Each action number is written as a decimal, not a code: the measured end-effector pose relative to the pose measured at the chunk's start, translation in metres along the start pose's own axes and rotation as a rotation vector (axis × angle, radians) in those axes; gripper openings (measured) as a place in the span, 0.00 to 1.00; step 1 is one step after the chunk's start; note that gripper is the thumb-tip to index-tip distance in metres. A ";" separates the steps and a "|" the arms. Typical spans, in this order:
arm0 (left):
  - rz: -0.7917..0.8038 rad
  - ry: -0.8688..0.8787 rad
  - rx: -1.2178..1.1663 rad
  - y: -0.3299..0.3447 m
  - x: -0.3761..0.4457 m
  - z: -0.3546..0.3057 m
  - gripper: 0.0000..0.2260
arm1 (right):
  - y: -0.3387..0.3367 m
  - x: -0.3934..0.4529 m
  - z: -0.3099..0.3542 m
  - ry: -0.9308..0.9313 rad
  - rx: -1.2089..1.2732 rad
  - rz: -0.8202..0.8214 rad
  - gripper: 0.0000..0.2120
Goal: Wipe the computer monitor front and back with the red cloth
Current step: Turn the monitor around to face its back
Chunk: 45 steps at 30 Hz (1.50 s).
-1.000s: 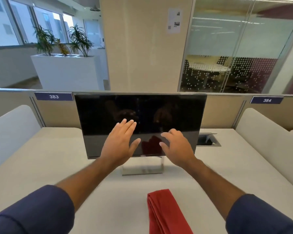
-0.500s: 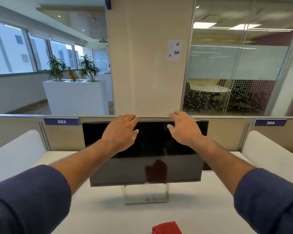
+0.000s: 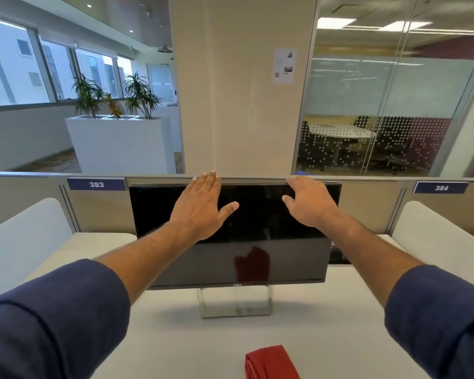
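Note:
A black computer monitor (image 3: 257, 258) stands switched off on a silver stand (image 3: 236, 305) in the middle of the white desk (image 3: 175, 337). My left hand (image 3: 200, 206) is stretched out flat in front of the upper screen, fingertips at its top edge, holding nothing. My right hand (image 3: 309, 203) hovers at the top edge further right, fingers slightly curled and apart, also holding nothing. The folded red cloth (image 3: 270, 362) lies on the desk near the bottom edge of the view, apart from both hands. Its red reflection shows in the lower screen.
A beige partition (image 3: 99, 212) with labels 383 and 384 runs right behind the monitor. White padded dividers (image 3: 25, 242) flank the desk on both sides. A dark cable cut-out (image 3: 338, 255) sits in the desk behind the monitor's right edge.
Both hands have risen from the lower screen to the monitor's top edge and spread apart. My head has tilted up, so the red cloth has slid to the bottom of the view.

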<state>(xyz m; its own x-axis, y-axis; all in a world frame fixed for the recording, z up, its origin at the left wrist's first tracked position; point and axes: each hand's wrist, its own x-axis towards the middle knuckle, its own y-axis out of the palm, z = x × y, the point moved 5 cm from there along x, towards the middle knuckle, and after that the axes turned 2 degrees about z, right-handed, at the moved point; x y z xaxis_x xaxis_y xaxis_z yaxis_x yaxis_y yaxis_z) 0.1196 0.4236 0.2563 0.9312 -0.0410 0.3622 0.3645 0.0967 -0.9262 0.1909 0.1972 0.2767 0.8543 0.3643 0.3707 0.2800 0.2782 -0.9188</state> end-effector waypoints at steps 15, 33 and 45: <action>-0.009 0.018 -0.002 0.020 0.005 0.004 0.43 | -0.019 -0.013 0.003 -0.037 -0.093 0.099 0.26; 0.279 0.073 0.222 0.013 0.029 0.008 0.45 | -0.050 -0.033 0.036 -0.073 -0.153 0.251 0.06; 0.097 -0.213 -0.453 0.004 0.009 -0.006 0.40 | -0.046 -0.025 0.027 0.040 0.334 0.326 0.18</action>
<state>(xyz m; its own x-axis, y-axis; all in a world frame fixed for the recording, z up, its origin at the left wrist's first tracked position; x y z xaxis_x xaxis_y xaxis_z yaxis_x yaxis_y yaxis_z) 0.1296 0.4173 0.2551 0.9579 0.1550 0.2417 0.2822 -0.3532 -0.8920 0.1445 0.1989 0.3136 0.8924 0.4474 0.0587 -0.1562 0.4284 -0.8900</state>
